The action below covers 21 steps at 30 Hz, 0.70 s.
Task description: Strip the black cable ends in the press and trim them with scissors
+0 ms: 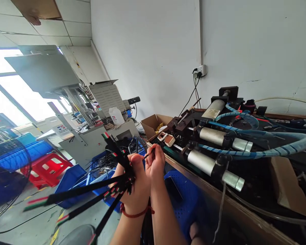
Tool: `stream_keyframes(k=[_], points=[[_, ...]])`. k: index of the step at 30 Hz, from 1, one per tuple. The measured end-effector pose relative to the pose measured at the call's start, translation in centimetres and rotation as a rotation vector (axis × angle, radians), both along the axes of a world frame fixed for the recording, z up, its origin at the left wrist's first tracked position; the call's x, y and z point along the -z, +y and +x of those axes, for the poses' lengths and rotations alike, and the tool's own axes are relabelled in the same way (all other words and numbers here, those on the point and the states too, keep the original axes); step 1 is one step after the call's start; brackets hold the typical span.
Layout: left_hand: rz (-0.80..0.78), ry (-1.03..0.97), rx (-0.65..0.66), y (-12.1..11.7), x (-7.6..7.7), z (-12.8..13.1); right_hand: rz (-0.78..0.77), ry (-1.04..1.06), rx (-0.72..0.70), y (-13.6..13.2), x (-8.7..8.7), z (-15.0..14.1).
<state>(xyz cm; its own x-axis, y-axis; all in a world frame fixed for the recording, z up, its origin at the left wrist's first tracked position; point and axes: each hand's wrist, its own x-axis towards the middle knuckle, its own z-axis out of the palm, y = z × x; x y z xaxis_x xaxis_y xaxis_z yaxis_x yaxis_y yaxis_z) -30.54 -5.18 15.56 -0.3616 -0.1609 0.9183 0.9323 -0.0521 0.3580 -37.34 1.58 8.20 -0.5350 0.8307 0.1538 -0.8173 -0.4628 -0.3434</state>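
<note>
My left hand [140,185], with a red cord round its wrist, is closed around a bundle of black cables [76,190]. The cables fan out toward the lower left, and their ends show red, green and white wires. Just beyond it, my right hand [156,161] is closed in a pinch on a thin black cable piece that runs across from the left hand. Its far end is hidden by the fingers. Right of the hands is a bench fixture with metal air cylinders [201,162] and a small white-and-brown block [169,140].
Blue bins [72,180] with black cables stand on the floor at left, by a red stool [51,166]. An open cardboard box [153,124] sits behind the fixture. A blue stool [183,204] holding a dark phone-like slab is below the wooden bench edge. Blue hoses [283,148] cross the bench.
</note>
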Motion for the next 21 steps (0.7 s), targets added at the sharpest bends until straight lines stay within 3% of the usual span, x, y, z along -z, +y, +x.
stream_keyframes(k=[6,9,12,14,16,19,21], points=[[0.042,-0.174,0.185,-4.4,-3.6,2.1,0.003,0.043,-0.021,-2.8,-3.5,4.6],[-0.009,-0.237,0.465,-8.0,-5.9,3.9,0.000,0.031,0.000,-4.8,-4.4,9.2],[-0.023,-0.291,0.718,-11.8,-7.1,6.5,-0.053,0.008,0.047,-7.9,-3.8,15.6],[-0.050,-0.314,0.812,-14.0,-6.9,8.7,-0.118,-0.016,0.095,-10.8,-2.8,20.4],[-0.080,-0.359,0.818,-15.8,-5.8,11.0,-0.178,-0.045,0.134,-14.0,-1.8,24.8],[-0.122,-0.438,0.680,-17.7,-3.6,14.4,-0.192,-0.129,0.218,-17.7,-0.5,30.0],[-0.164,-0.473,0.596,-18.3,-2.0,16.4,-0.154,-0.180,0.316,-18.6,0.3,32.6]])
